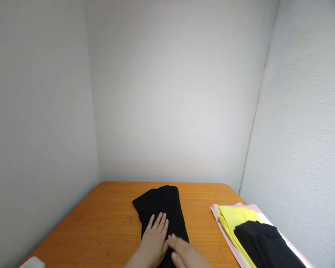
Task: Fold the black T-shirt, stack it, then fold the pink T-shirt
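Observation:
A black garment (164, 201), which looks like a T-shirt folded lengthwise, lies on the wooden table in front of me. One sleeve-like flap juts out at its upper left, and its near end runs out of view at the bottom. My left hand (155, 238) rests flat on the middle of the cloth, fingers stretched out and slightly spread. Close beside it on the right, my right hand (188, 255) is over the lower part of the garment. Its fingers reach left, with the thumb a little apart and nothing visible between them; the fingertips are slightly blurred.
On the right of the table (100, 223) is a stack of folded cloth: pink (215, 211) and white at the bottom, yellow (237, 214) above, black (264, 240) on top. A white object (32, 262) shows at the lower left corner. Walls enclose the table's left, back and right.

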Motion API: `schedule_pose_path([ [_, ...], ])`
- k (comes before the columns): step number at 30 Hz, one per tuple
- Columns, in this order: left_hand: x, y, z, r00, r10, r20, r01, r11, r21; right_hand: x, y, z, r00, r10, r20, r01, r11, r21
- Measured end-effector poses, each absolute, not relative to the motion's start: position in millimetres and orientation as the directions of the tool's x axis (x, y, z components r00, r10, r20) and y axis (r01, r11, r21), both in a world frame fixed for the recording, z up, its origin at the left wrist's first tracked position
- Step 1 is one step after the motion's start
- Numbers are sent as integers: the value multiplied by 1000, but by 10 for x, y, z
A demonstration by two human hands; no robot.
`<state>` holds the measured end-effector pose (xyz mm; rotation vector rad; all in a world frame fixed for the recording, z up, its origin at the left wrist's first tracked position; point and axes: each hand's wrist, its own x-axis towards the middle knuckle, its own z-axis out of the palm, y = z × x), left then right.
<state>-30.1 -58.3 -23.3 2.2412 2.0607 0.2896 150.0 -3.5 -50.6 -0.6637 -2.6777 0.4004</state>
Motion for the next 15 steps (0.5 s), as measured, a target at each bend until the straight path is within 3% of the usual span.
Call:
schedule_pose_path([
  [3, -120, -567, -385, 140, 985, 103, 953, -162, 257, 1251, 323, -226, -805, 552, 217, 450, 807, -382],
  [7, -39, -483, -631, 99, 990, 96, 955, -122, 271, 805, 643, -291, -786, 599, 154, 538, 785, -307],
  [15, -169, -132, -1261, 50, 983, 177, 991, -71, 114, 318, 1201, -598, -601, 790, 123, 761, 612, -214],
])
